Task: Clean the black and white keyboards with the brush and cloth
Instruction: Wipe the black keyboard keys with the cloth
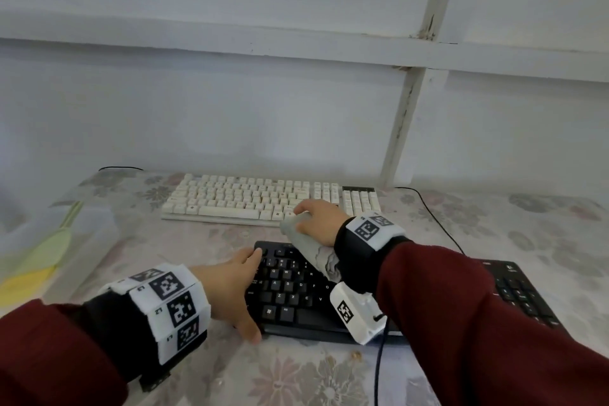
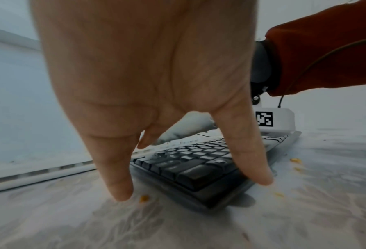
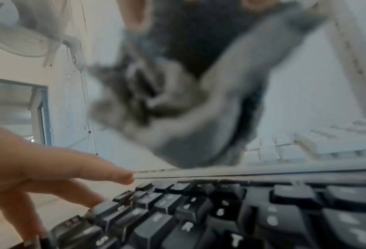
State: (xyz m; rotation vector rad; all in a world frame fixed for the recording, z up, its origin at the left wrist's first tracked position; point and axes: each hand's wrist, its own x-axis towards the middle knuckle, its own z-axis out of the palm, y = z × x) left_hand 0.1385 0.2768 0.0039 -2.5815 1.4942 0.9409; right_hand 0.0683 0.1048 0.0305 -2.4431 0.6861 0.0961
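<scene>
Head view, left to right, all places taken from the black keyboard (image 1: pixel 389 290). Far left of it: a green and yellow object (image 1: pixel 43 254), blurred under clear plastic, kind not told. Surface (image 1: pixel 296 379) is a glossy floral-print cover, pale grey and pink; small yellow crumbs (image 2: pixel 144 198) lie just left of the keyboard's near corner.

Left hand (image 1: pixel 230 287) rests at the keyboard's left end, fingers straight and spread wide, thumb along the front edge, fingertips on the top-left keys; holds nothing. Dark red sleeve, black wrist band with white coded tags.

Black keyboard: matte plastic, low rectangular keys, long axis running left-right and angled slightly away to the right.

Right hand (image 1: pixel 318 221) hovers above its back edge, fingers curled round a crumpled grey cloth (image 1: pixel 309 247) that hangs toward the keys.

Behind it, the white keyboard (image 1: pixel 263 199): cream, tall blocky keycaps, long axis left-right, roughly parallel. Black cable (image 1: pixel 431 214) trails off to the right.
</scene>
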